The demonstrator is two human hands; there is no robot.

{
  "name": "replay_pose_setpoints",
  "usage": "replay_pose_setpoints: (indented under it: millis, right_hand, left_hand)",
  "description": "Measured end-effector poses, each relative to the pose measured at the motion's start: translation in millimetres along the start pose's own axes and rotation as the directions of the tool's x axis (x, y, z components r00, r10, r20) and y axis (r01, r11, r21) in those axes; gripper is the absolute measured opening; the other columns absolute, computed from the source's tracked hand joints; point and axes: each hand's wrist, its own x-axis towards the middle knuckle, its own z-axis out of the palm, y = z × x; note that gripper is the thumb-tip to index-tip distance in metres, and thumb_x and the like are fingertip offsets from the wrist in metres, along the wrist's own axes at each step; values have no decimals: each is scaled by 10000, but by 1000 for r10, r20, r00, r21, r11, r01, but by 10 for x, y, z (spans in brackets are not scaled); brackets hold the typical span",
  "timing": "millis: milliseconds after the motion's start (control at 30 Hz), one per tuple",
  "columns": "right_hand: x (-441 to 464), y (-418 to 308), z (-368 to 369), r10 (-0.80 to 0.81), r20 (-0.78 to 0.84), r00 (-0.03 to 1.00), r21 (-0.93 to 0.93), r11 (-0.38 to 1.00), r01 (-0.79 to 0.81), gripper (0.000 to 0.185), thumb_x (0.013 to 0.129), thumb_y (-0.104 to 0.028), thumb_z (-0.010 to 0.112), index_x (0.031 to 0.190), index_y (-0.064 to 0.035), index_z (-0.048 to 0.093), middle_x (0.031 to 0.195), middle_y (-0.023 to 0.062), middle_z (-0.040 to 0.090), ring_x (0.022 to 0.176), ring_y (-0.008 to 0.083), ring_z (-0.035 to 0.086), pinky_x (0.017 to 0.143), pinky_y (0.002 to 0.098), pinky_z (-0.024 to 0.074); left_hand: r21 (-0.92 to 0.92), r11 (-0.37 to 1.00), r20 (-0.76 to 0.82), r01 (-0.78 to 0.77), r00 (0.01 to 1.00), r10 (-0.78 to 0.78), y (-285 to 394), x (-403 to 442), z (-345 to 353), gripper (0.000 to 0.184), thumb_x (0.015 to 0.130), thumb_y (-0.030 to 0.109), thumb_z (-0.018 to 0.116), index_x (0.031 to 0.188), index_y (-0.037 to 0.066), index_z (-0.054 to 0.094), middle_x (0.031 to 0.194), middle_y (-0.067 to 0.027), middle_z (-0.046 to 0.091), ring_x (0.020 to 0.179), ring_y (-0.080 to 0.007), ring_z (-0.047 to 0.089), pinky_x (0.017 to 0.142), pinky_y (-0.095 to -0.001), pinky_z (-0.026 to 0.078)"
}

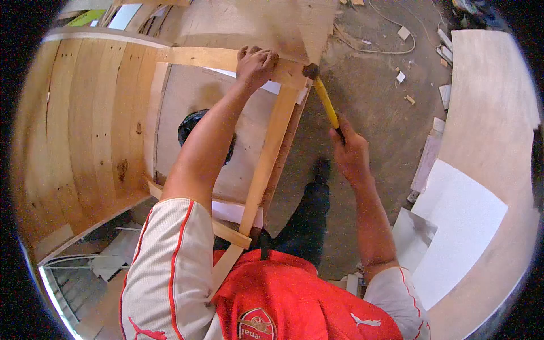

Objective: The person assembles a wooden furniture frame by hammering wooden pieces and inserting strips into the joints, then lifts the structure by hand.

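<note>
My right hand [351, 150] is wrapped round the handle of a hammer [326, 102] with a yellow shaft and a dark head. The hammer head is at the right corner of a wooden frame [265, 161]; whether it touches the wood I cannot tell. My left hand [256, 67] grips the frame's far rail [204, 56], its fingers curled over the top edge. The frame joins a plank panel [90, 124] on the left. Below my left forearm lies a black plastic bag [191, 122], partly hidden by the arm.
A curved pale board [487, 90] and a white sheet [459, 221] lie on the right. Wood scraps [409, 100] and a white cable [391, 52] are scattered over the concrete floor [385, 136]. A plywood sheet [226, 22] is beyond the frame.
</note>
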Motion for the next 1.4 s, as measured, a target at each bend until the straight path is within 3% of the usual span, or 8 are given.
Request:
replay_pose_setpoints:
  millis: [167,267,367,667,867,967,1167,1400]
  right_hand:
    - [107,-307,-20,61,122,991,-99,994,-49,453,960,-316,594,1380,-169,507,851,216,679,758,405,673,644,487,522]
    - [124,-405,16,78,107,991,-32,997,-75,372,966,-217,609,1295,-46,577,695,167,562,604,233,558,596,370,463]
    - [160,-473,-70,119,189,975,-99,990,-102,433,967,-297,579,1377,-179,508,872,210,678,756,404,668,641,491,518]
    - [179,-523,-68,-67,60,996,-73,995,72,407,969,-197,602,1351,-70,537,730,189,588,629,266,610,602,388,477]
    - [187,-544,-128,10,113,994,-134,991,5,353,965,-191,611,1287,-54,563,711,185,577,618,252,600,591,384,472]
    - [171,-448,-86,-16,88,996,-74,997,22,384,978,-275,571,1343,-169,518,864,198,688,771,408,678,643,498,532]
    - [127,-476,-46,106,123,987,-67,993,-99,361,964,-192,610,1302,-76,558,739,185,593,628,279,601,607,386,473]
    - [43,-456,76,79,82,993,-30,997,-77,366,968,-255,605,1293,-89,569,687,181,584,578,266,572,561,389,438]
  left_hand:
    - [-1,1000,52,12,999,-12,9,-56,-110,428,993,409,367,935,173,720,1005,-30,708,1119,-240,570,1112,-461,222]
    - [55,998,-37,-17,999,19,-30,-105,-111,447,1003,425,360,956,197,741,1004,-13,718,1108,-236,575,1114,-451,221]
    - [-18,1000,-5,11,1000,-11,-30,-128,-91,456,1011,440,356,984,214,751,992,-13,726,1113,-229,574,1115,-450,221]
    - [42,998,-4,49,999,-49,13,-100,-233,478,1017,461,354,972,208,757,981,-14,730,1106,-222,578,1113,-449,222]
    - [8,999,-3,53,999,-53,-117,-51,-108,442,1003,445,386,959,203,752,962,-17,731,1173,-213,568,1107,-477,234]
    - [120,990,31,-78,997,75,-258,56,4,370,945,442,493,933,176,750,962,-36,733,1105,-234,623,1028,-471,375]
    - [-472,819,384,325,913,-141,-783,355,322,304,855,389,609,957,137,746,946,-108,729,806,-315,698,758,-400,550]
    - [-461,796,405,391,891,-203,-319,282,-157,338,869,391,596,938,89,731,928,-94,733,869,-277,695,819,-373,524]
